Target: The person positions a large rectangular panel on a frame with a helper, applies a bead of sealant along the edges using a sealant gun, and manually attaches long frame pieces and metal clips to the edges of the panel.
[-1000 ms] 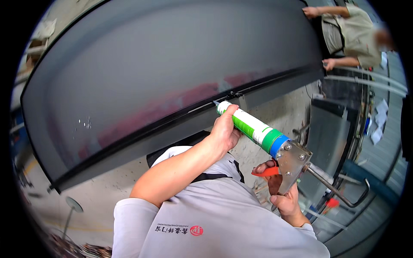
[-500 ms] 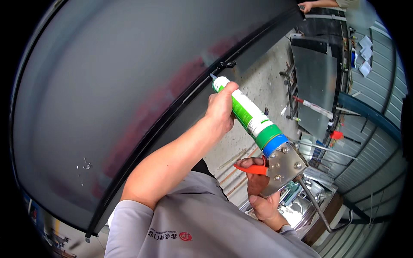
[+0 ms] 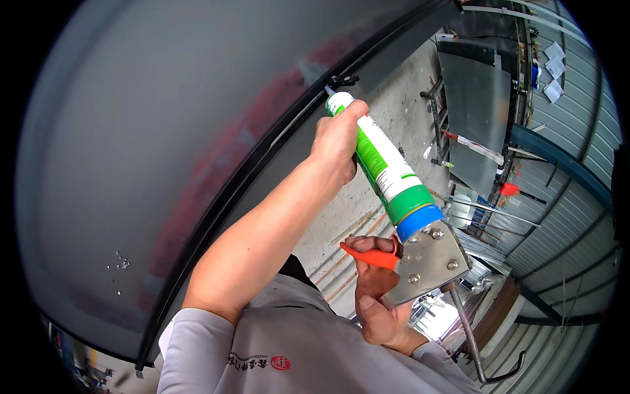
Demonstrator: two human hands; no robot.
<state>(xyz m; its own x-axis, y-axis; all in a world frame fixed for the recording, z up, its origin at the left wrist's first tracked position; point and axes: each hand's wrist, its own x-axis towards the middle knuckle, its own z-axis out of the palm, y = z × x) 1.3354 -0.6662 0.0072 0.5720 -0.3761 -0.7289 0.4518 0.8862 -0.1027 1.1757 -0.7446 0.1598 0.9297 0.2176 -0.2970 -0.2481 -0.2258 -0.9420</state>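
Note:
My left hand (image 3: 336,144) is closed around the front of a white and green sealant cartridge (image 3: 384,164). That cartridge sits in a caulking gun with a bolted metal body (image 3: 436,259) and a bent rod at the back. My right hand (image 3: 379,318) grips the gun's handle, fingers around the orange-red trigger (image 3: 373,257). The pale nozzle (image 3: 329,90) points up at the black edge strip (image 3: 262,148) of a large dark grey panel (image 3: 151,111), by a small black fitting (image 3: 344,81). Whether the tip touches the strip I cannot tell.
Reddish smears (image 3: 216,154) run along the panel beside its edge, and clear droplets (image 3: 121,262) lie lower down. Beyond the gun is a grey floor (image 3: 397,105) with a glass-like sheet (image 3: 476,111) and metal racks. Corrugated wall panels (image 3: 571,223) rise at the right.
Both hands and the gun have shifted slightly, with the nozzle moving up along the strip, closer to the black fitting. Another person's hand at the upper right has mostly left view.

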